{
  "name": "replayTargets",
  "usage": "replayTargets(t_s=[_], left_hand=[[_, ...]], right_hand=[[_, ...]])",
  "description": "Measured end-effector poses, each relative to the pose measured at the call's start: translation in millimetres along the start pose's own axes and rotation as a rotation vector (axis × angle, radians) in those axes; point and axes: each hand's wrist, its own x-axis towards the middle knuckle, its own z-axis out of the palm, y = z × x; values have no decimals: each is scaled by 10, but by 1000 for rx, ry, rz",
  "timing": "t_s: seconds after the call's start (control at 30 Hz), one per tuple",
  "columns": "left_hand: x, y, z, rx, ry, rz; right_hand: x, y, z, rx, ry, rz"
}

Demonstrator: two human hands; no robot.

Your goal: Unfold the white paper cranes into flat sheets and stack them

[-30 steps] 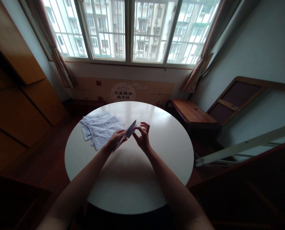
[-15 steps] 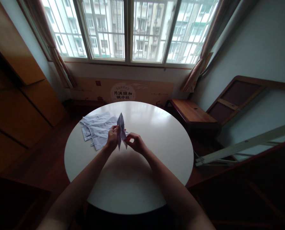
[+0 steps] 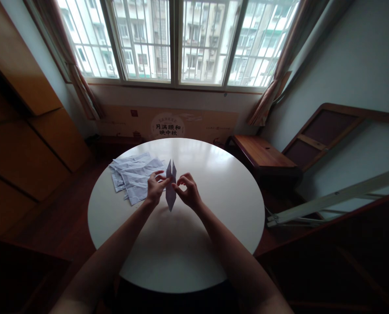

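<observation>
A narrow piece of folded paper [image 3: 171, 195], grey-lilac with a pointed lower end and two points at the top, is held upright above the white table. My left hand [image 3: 155, 187] pinches its left side between thumb and fingers. On the other side, my right hand [image 3: 188, 190] is curled in a loop, its thumb tip at the paper's right edge; the exact contact is too small to make out. Several creased paper sheets [image 3: 134, 174] lie in an overlapping pile on the table, left of my left hand.
The round white table [image 3: 178, 257] stands before me. Beyond it are a printed panel [image 3: 194, 120] and a barred window [image 3: 201, 43]. A wooden bench [image 3: 263, 150] is at the right, near a leaning wooden frame [image 3: 325, 126]. Yellow-brown cabinets [image 3: 57, 139] line the left.
The folded paper has turned: its two points now face up and a single point faces down. My right hand has shifted slightly up and its fingers have curled differently.
</observation>
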Motion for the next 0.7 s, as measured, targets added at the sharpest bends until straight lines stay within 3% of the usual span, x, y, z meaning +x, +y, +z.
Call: replayTargets(t_s=[0.13,0.4,0.7], left_hand=[[-40,13,57,-95,-139,-128],[-62,-11,63,-235,-339,-298],[-27,-20,36,-181,-298,-304]], right_hand=[[-16,33,17,-23,-87,55],[25,134,10,63,-41,218],[79,241,6,302,-39,392]])
